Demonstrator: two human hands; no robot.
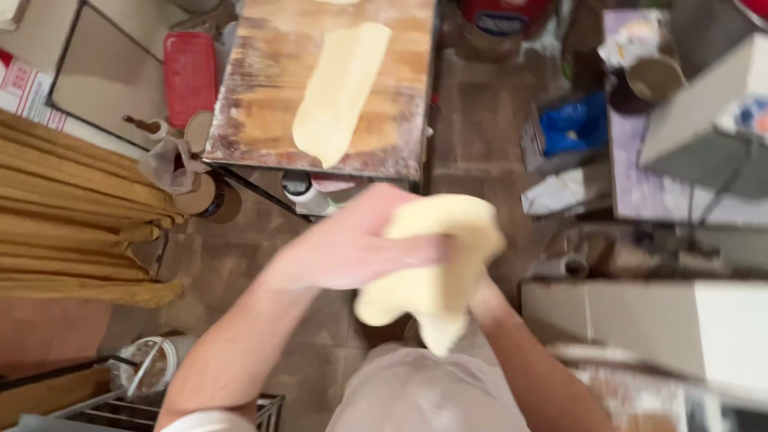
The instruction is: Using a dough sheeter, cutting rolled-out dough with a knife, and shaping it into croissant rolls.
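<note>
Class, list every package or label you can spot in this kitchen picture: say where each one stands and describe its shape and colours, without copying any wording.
Blue packet: right of the wooden board, on the floor, crumpled, bright blue in a pale box.
Red container: top centre, rounded, red with a blue-and-white label.
White carton: far left edge, boxy, white with red print.
Red lid or tray: left of the board, rectangular, plain red.

Soft, even indoor light with weak shadows and no harsh glare; the hands [360, 248] and dough [436, 268] smear with motion blur, edges soft.
</note>
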